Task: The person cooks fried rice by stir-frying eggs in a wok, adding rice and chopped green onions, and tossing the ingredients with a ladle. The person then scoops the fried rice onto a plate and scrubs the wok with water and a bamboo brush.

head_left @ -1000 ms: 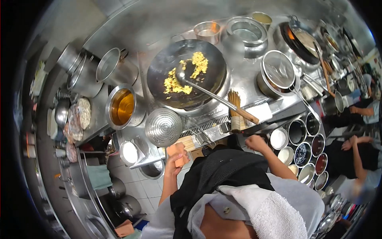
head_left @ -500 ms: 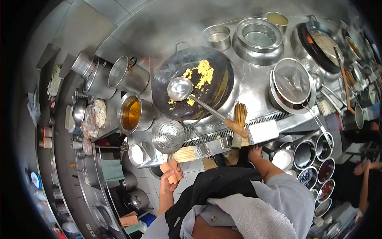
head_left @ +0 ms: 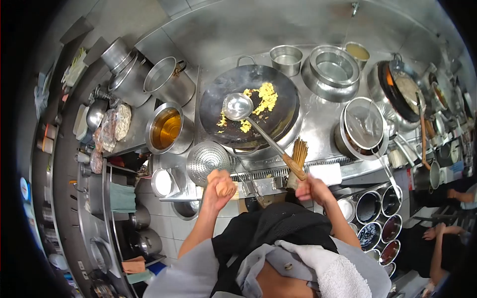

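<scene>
My left hand (head_left: 214, 197) is closed around a bunched orange cloth (head_left: 221, 183), held just below the perforated strainer (head_left: 207, 163). My right hand (head_left: 315, 189) is at the wooden handle end of a ladle (head_left: 264, 135), its fingers curled about the tip. The ladle's metal bowl rests inside a black wok (head_left: 218, 89). Pieces of yellow scrambled egg (head_left: 267, 97) lie in the wok, right of the bowl and below it. Beside the handle stands a bamboo brush (head_left: 299, 153), its lower part partly hidden.
Left of the wok sits a pot of amber liquid (head_left: 168, 130). A fine mesh strainer (head_left: 363, 123) rests over a pot on the right. Several seasoning containers (head_left: 368, 206) stand at lower right, near another person's hands (head_left: 436, 230). A second wok (head_left: 392, 94) is farther right.
My right hand has risen from the counter's front edge to the ladle handle. My left hand, with the orange cloth, has moved up toward the strainer. The view has shifted slightly.
</scene>
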`<move>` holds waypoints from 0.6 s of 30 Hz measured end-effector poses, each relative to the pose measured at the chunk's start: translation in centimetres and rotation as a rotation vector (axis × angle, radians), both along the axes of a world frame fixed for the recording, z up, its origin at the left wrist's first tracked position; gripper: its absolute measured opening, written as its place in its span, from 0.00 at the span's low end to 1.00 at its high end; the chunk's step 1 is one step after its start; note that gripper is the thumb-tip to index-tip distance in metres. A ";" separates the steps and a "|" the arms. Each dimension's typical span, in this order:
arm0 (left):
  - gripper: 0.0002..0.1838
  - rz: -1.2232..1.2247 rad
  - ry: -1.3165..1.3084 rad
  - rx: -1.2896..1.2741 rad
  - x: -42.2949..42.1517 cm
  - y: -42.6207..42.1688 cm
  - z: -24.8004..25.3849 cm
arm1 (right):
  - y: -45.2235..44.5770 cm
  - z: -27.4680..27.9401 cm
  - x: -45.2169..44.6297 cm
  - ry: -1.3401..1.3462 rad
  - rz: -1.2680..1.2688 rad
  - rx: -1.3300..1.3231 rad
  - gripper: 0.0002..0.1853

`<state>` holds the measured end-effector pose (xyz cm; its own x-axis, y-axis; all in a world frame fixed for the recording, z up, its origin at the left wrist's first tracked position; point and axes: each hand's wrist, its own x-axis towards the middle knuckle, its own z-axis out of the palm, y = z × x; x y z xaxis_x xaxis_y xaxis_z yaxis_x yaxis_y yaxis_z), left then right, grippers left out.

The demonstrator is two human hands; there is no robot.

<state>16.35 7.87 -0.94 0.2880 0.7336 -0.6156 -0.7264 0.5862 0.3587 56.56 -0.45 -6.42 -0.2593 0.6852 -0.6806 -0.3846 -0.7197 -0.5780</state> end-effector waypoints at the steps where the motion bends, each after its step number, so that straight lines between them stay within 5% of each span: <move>1: 0.19 -0.057 -0.014 0.014 1.1 1.3 0.8 | 1.6 3.2 -0.7 0.100 -0.071 0.028 0.33; 3: 0.17 -0.103 -0.042 0.035 2.7 3.8 1.7 | 5.3 7.0 -3.2 0.186 -0.128 0.062 0.34; 6: 0.15 -0.180 -0.071 -0.025 4.2 6.9 1.1 | 10.2 6.5 -5.6 0.477 0.159 0.054 0.30; 9: 0.13 -0.283 -0.052 -0.021 4.9 8.7 0.7 | 11.0 9.4 -7.2 0.423 0.127 0.053 0.26; 11: 0.13 -0.291 -0.053 -0.063 5.4 8.9 1.1 | 9.2 12.9 -8.4 -0.459 0.284 0.427 0.26; 18: 0.18 -0.247 -0.032 -0.079 5.2 8.9 0.8 | 9.0 12.1 -8.2 -1.232 0.093 0.643 0.34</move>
